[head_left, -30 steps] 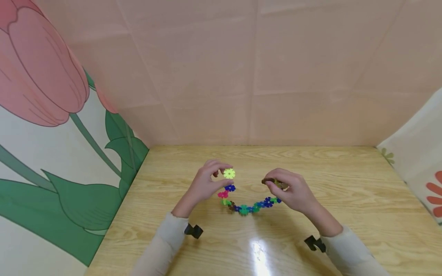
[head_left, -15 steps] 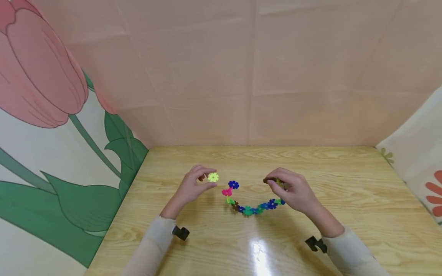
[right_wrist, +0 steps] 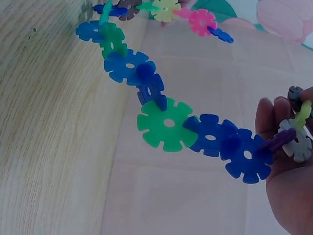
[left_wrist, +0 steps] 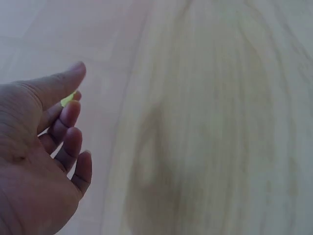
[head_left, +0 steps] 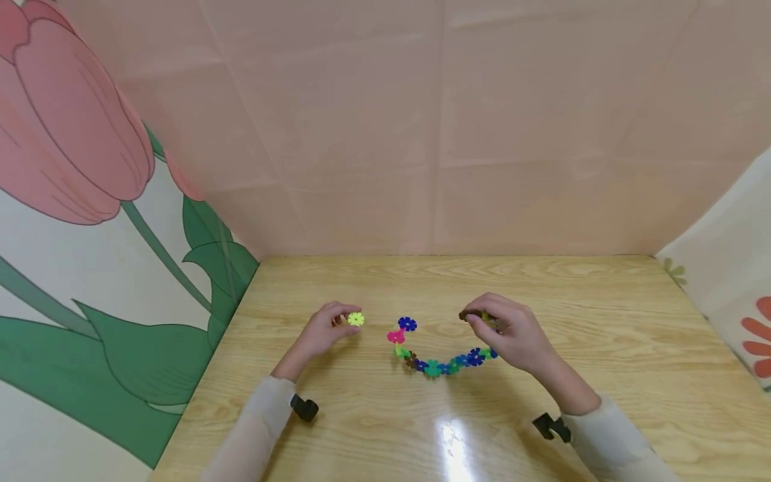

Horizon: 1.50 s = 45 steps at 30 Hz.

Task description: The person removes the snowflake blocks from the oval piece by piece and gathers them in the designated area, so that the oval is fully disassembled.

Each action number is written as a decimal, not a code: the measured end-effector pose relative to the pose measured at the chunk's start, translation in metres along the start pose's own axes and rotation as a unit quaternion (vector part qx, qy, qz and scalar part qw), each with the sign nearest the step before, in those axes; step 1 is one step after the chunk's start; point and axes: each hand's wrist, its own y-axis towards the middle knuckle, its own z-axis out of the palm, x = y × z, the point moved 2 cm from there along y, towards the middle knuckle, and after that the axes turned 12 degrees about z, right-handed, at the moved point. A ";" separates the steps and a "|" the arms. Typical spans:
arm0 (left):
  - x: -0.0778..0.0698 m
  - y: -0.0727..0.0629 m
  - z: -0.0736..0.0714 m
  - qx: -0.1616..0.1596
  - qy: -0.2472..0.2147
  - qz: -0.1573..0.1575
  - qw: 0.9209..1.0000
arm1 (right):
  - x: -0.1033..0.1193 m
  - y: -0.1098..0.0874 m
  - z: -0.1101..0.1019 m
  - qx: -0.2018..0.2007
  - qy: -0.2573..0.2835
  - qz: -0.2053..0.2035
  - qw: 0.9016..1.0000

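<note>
My left hand (head_left: 322,333) pinches a yellow flower-shaped plastic disc (head_left: 356,319) between thumb and fingers, left of the chain. In the left wrist view only a sliver of that yellow disc (left_wrist: 68,100) shows. My right hand (head_left: 508,331) holds one end of a chain of interlocked snowflake discs (head_left: 432,368), mostly blue and green. A brown disc (head_left: 470,313) sits at its fingertips. The chain's other end, a dark blue disc (head_left: 407,324) joined to a pink disc (head_left: 395,337), is apart from the left hand. Fingers partly hide the discs near the right palm (right_wrist: 293,196).
A wood-grain table (head_left: 373,428) lies under both hands. Behind it hangs a pink cloth (head_left: 337,134). A tulip-print panel (head_left: 78,134) stands at the left, and a white flower-print cloth (head_left: 729,281) at the right.
My left hand has moved left and a little down with the yellow disc, away from the chain's dark blue end. That end has shifted slightly right. The right hand has barely moved.
</note>
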 end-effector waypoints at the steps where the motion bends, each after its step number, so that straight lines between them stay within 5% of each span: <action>1: 0.003 0.000 0.001 0.005 0.005 0.000 1.000 | 0.000 0.000 0.000 -0.003 -0.001 -0.001 1.000; 19: 0.035 -0.003 0.010 0.009 0.087 -0.032 0.996 | 0.002 0.000 0.003 0.023 0.006 0.036 0.999; 27: 0.035 -0.002 0.010 0.019 0.102 -0.055 0.993 | 0.002 0.000 0.001 0.074 0.020 0.037 0.996; 35: 0.036 -0.001 0.010 0.024 0.100 -0.071 0.992 | -0.001 0.003 0.000 0.082 0.020 0.006 0.996; 40: 0.026 0.002 0.006 -0.006 0.066 -0.061 0.996 | -0.002 0.003 0.000 0.065 -0.003 0.005 0.998; 45: -0.007 0.010 -0.003 -0.058 0.037 -0.017 0.997 | -0.001 0.003 0.002 0.058 -0.007 0.012 0.998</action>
